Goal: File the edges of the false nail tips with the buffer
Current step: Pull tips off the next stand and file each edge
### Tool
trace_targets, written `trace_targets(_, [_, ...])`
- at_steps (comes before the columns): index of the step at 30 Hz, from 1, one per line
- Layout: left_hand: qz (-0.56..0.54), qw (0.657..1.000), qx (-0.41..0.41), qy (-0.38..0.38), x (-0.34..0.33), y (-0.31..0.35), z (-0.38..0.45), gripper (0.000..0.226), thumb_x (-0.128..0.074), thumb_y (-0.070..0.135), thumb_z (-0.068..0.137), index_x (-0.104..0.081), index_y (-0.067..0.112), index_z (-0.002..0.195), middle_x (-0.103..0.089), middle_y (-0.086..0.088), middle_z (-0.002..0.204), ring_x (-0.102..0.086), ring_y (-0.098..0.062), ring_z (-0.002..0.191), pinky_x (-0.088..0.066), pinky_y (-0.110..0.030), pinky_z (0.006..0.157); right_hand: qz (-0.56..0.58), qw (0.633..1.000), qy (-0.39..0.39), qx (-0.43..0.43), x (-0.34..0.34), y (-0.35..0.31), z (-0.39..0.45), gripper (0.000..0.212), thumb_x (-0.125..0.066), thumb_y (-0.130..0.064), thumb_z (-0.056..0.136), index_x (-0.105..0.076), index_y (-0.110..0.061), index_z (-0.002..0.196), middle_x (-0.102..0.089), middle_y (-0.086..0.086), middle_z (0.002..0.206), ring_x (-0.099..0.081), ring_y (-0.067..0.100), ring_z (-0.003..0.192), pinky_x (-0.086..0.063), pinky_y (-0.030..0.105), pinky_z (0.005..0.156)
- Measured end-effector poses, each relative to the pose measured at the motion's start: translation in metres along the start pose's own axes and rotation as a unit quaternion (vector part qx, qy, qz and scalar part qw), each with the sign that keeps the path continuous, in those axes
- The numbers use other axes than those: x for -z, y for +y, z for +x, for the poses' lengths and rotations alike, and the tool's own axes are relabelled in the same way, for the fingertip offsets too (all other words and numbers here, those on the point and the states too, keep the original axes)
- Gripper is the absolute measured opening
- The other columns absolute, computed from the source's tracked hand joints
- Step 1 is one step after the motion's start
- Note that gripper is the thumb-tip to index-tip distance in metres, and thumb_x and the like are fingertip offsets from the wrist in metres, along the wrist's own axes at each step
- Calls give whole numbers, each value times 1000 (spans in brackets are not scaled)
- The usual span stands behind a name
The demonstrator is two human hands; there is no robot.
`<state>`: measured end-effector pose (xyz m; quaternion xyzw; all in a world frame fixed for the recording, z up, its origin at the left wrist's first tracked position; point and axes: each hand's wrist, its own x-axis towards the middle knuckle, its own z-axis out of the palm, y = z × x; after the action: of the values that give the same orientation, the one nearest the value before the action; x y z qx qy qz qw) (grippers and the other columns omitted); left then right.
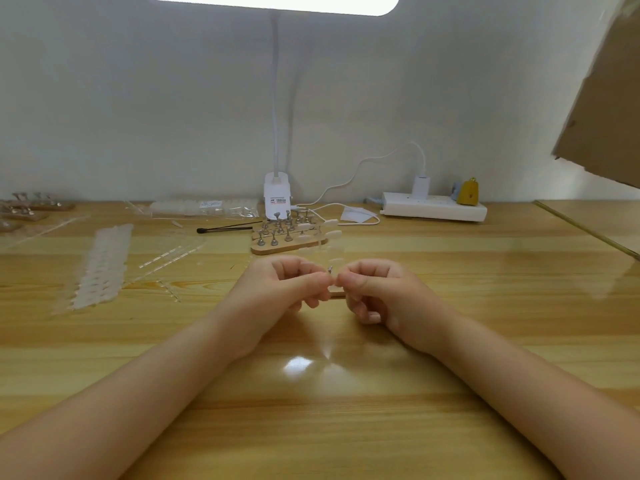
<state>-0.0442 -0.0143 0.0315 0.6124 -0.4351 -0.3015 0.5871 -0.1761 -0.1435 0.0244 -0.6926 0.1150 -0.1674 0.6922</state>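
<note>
My left hand (287,285) and my right hand (377,292) meet fingertip to fingertip over the middle of the wooden table (311,410). Both have curled fingers and pinch a small metal nail holder (330,270) that peeks out between them. Any nail tip on it is hidden by my fingers. A short tan strip (337,292) lies on the table just under the fingertips; I cannot tell whether it is the buffer or a wooden base. Behind my hands a wooden stand (277,249) carries several metal holders, some bearing pale false nail tips (332,233).
Sheets of clear nail tips (100,265) lie at the left, with a packet (204,207) and a black brush (225,228) behind. A white lamp base (277,195), cable and power strip (433,206) line the wall. Cardboard (606,98) hangs at the upper right.
</note>
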Motion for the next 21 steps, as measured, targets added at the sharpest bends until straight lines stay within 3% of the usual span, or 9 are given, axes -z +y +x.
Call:
trace_targets(3, [-34,998,-7,-48,7,3,1,13,-81,31,68,-73,21,71,-66,-1,67,-57,-9,60,-42,-22,58,92,996,3,-17,6,-4,1,11,-62,-16,82,-59,-13,72,-39,1,65,-39,13,54,-22,23,47])
trace_targets(6, [110,988,-44,-97,17,7,1,1,-72,27,67,-71,27,67,-64,4,63,-55,-7,58,-43,-17,57,187,978,89,-21,9,-5,4,8,-57,-17,77,-53,-14,71,-38,0,64,-38,11,51,-21,22,46])
trace_targets(9, [291,935,-17,-203,21,9,-1,7,-61,30,73,-63,28,67,-55,13,61,-47,-2,57,-36,-17,55,165,970,177,4,9,-1,5,10,-55,-10,87,-55,-10,77,-38,0,60,-36,12,49,-25,23,45])
trace_targets(11, [423,878,-32,-220,20,6,0,12,-60,33,78,-58,27,69,-51,15,62,-43,0,56,-35,-19,55,102,966,234,35,8,2,5,7,-59,-9,87,-58,-6,81,-39,-1,55,-36,12,49,-29,24,46])
trace_targets(13, [494,844,-54,-203,20,4,0,18,-60,41,81,-56,28,70,-52,15,64,-45,-1,58,-35,-20,55,23,958,278,66,7,5,4,8,-64,-12,86,-61,-5,81,-44,-4,51,-39,12,49,-34,24,47])
trace_targets(15, [530,827,-68,-175,20,2,1,33,-53,62,78,-53,30,70,-53,14,63,-47,0,59,-33,-21,54,-40,949,299,91,7,7,3,11,-67,-14,85,-63,-7,77,-48,-8,50,-42,10,49,-38,21,49])
trace_targets(17, [567,809,-80,-130,20,0,2,59,-29,86,70,-51,31,70,-53,13,64,-46,-2,59,-32,-23,53,-86,944,300,107,5,9,3,14,-69,-15,84,-64,-8,74,-51,-7,51,-45,8,50,-40,20,50])
trace_targets(19, [605,785,-119,-57,21,-5,3,70,-8,86,65,-49,29,71,-53,11,66,-46,-3,60,-30,-25,51,-132,941,289,118,2,10,2,16,-69,-17,84,-64,-11,70,-53,-5,52,-47,8,51,-42,23,52])
trace_targets(21, [615,770,-169,4,21,-12,4,68,-5,80,70,-51,30,75,-52,13,69,-46,-4,63,-30,-24,50,-170,938,278,120,0,12,2,18,-68,-18,85,-64,-17,67,-55,-4,54,-49,11,53,-46,33,55])
